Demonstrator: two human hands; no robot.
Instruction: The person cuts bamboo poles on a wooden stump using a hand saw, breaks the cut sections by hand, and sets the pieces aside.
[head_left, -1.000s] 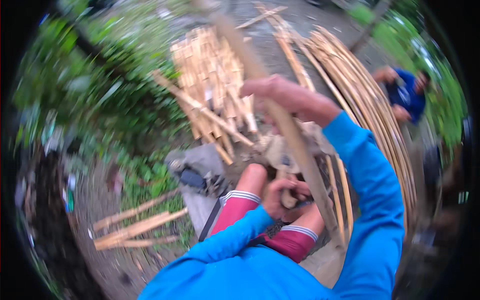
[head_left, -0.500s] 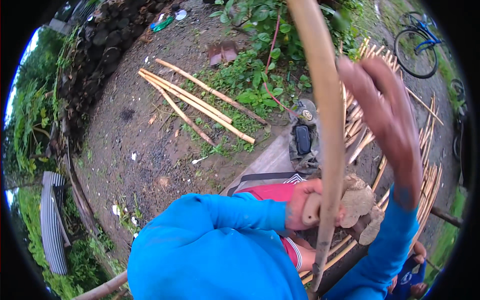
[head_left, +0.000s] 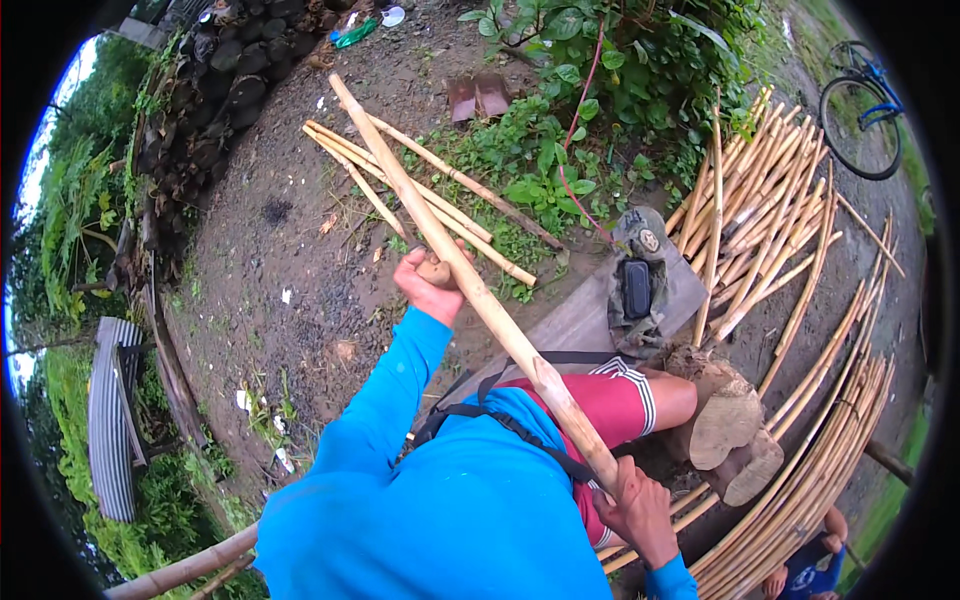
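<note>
A long pale bamboo pole (head_left: 480,300) slants across my front, its far end over the ground at the upper left and its near end by my lap. My right hand (head_left: 640,512) is closed round the near end. Against the pole's middle, my left hand (head_left: 428,288) has its fingers curled round a brown rounded piece (head_left: 434,269), which is partly hidden; whether these fingers also grip the pole, I cannot tell. Darker patches and pale bare spots mark the pole's near half.
Several cut poles (head_left: 450,190) lie on the dirt ahead. Big bundles of poles (head_left: 750,220) are stacked to the right, beside a log block (head_left: 728,430). A cap (head_left: 640,232) and a dark case (head_left: 636,288) rest on a grey sheet (head_left: 560,315). A bicycle (head_left: 862,115) and another person (head_left: 815,565) are at the right.
The pole has swung from near upright on the right to a slant toward the upper left. My right hand, open and raised before, now grips its near end; my left hand has moved left.
</note>
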